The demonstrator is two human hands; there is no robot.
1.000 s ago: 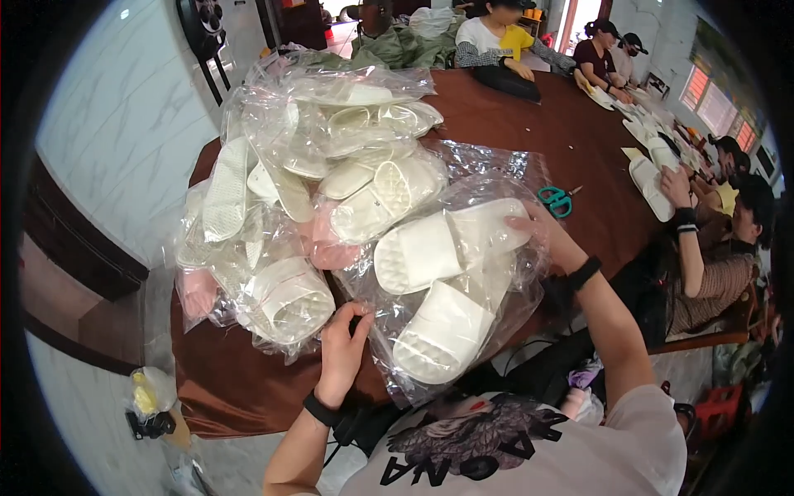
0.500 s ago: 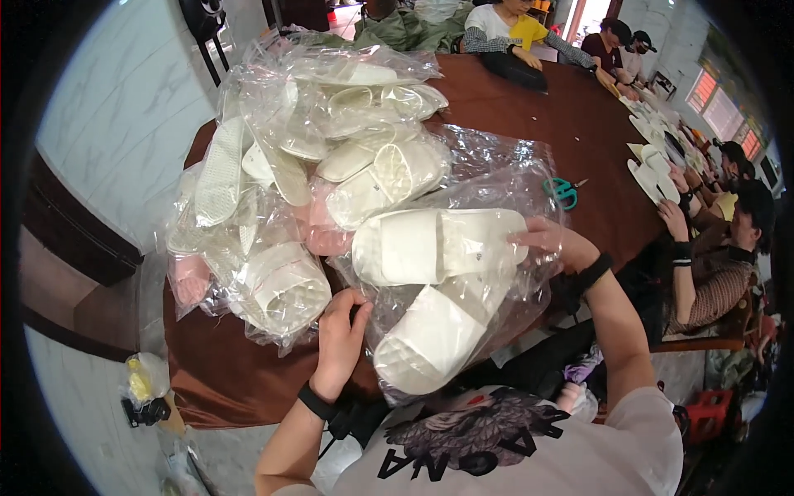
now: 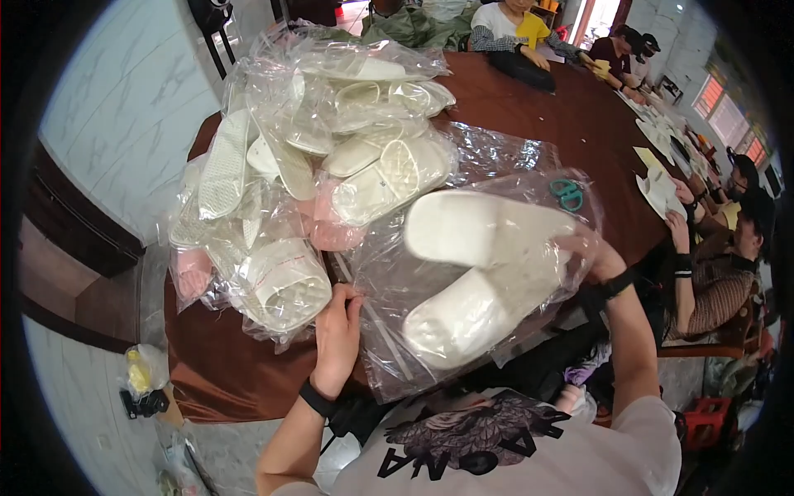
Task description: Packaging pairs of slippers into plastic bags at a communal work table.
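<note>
A pair of white slippers (image 3: 463, 227) lies in a clear plastic bag (image 3: 380, 281) at the table's near edge. My right hand (image 3: 591, 252) is closed around the right-hand ends of the slippers, with film about the fingers; I cannot tell whether the hand is inside or outside the bag. My left hand (image 3: 337, 331) pinches the bag's left edge between thumb and fingers. Just left of that hand sits a bagged white slipper (image 3: 289, 285) from the heap. Teal-handled scissors (image 3: 567, 194) show at the bag's upper right corner, partly under film.
A heap of bagged white slippers (image 3: 364, 149) covers the table's left side, with pink pieces (image 3: 335, 227) among them. Brown cloth (image 3: 488, 99) covers the table. People sit along the far and right sides, near more white slippers (image 3: 657, 190). A red stool (image 3: 707, 422) stands at lower right.
The bagged slippers have shifted right, with my right hand moving the same way. More bag now shows left of them, and its film reaches over the scissors. My left hand stays nearly still.
</note>
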